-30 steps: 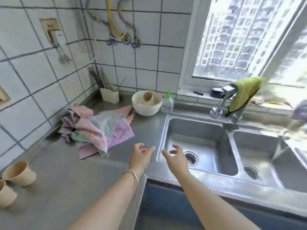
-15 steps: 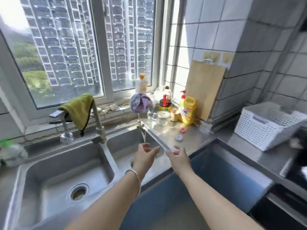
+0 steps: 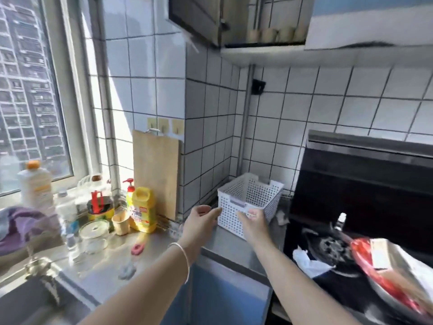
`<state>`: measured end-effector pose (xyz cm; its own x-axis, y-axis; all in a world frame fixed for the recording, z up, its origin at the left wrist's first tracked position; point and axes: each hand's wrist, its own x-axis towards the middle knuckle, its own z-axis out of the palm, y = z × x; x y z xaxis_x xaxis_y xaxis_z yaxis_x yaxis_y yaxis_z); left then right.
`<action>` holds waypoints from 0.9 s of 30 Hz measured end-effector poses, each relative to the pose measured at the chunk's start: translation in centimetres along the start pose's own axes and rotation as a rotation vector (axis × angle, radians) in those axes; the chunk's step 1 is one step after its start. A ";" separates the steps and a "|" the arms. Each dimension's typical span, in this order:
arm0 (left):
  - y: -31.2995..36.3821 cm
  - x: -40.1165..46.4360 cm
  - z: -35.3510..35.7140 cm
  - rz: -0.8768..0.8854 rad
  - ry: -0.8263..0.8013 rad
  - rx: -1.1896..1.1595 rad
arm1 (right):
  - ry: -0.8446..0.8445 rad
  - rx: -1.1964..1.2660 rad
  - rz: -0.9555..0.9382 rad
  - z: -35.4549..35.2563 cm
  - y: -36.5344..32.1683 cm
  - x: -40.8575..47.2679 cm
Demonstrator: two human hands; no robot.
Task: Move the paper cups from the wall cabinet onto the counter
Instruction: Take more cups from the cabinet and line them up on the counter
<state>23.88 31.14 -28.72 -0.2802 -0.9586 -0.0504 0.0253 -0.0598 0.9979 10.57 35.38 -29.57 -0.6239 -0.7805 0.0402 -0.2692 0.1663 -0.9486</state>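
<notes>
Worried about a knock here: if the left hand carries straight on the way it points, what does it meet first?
Most likely the white basket; the left hand sits just short of its near corner, though depth is uncertain.

Both forearms reach toward twelve o'clock; left hand (image 3: 201, 218) and right hand (image 3: 254, 222) hang loosely curled, each grip empty.

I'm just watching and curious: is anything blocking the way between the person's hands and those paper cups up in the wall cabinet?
Nothing visible does. The cabinet door is swung open, and the paper cups stand exposed in a row on the shelf. Both the left hand and right hand are empty, low in front of the white basket, with open air above them.
</notes>
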 end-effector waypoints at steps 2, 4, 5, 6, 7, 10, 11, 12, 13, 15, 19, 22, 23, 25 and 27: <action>1.6 3.6 1.6 0.045 -0.059 0.007 | 0.057 -0.020 -0.028 -0.8 -1.6 3.4; 3.6 7.1 2.8 0.081 -0.091 0.018 | 0.122 -0.016 -0.050 -1.5 -3.4 6.8; 4.7 8.9 3.4 0.099 -0.103 0.025 | 0.149 -0.013 -0.058 -1.7 -4.4 8.3; 5.9 10.5 3.9 0.122 -0.118 0.034 | 0.180 -0.017 -0.066 -1.8 -5.5 9.7; 7.2 12.0 4.3 0.149 -0.138 0.043 | 0.219 -0.022 -0.082 -1.9 -6.5 11.1; 11.2 16.3 5.8 0.218 -0.216 0.029 | 0.317 -0.013 -0.130 -2.6 -9.6 15.3; 12.5 17.6 6.2 0.230 -0.234 0.031 | 0.335 -0.013 -0.141 -2.8 -10.8 16.6; 13.9 18.9 6.6 0.244 -0.244 0.041 | 0.349 -0.018 -0.158 -3.0 -11.9 17.9; 15.3 20.3 7.1 0.267 -0.247 0.054 | 0.365 -0.026 -0.178 -3.2 -13.1 19.2; 18.2 22.8 7.9 0.323 -0.243 0.069 | 0.408 -0.027 -0.215 -3.7 -15.5 21.5; 23.3 26.9 10.1 0.389 -0.245 0.010 | 0.461 0.011 -0.285 -4.9 -20.0 25.9; 26.7 29.4 11.8 0.447 -0.240 -0.013 | 0.471 -0.012 -0.360 -5.9 -23.6 28.9; 27.7 30.1 12.3 0.470 -0.238 -0.022 | 0.476 -0.016 -0.391 -6.2 -24.8 29.8; 29.7 31.5 13.2 0.522 -0.228 -0.041 | 0.500 -0.023 -0.458 -7.0 -26.9 31.7; 31.6 32.8 13.9 0.561 -0.205 -0.058 | 0.516 -0.029 -0.517 -7.9 -29.2 33.4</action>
<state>2.19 1.70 1.76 -0.3886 -0.7753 0.4979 0.2733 0.4190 0.8659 -8.26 9.21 1.91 -0.6759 -0.3816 0.6305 -0.6378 -0.1258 -0.7598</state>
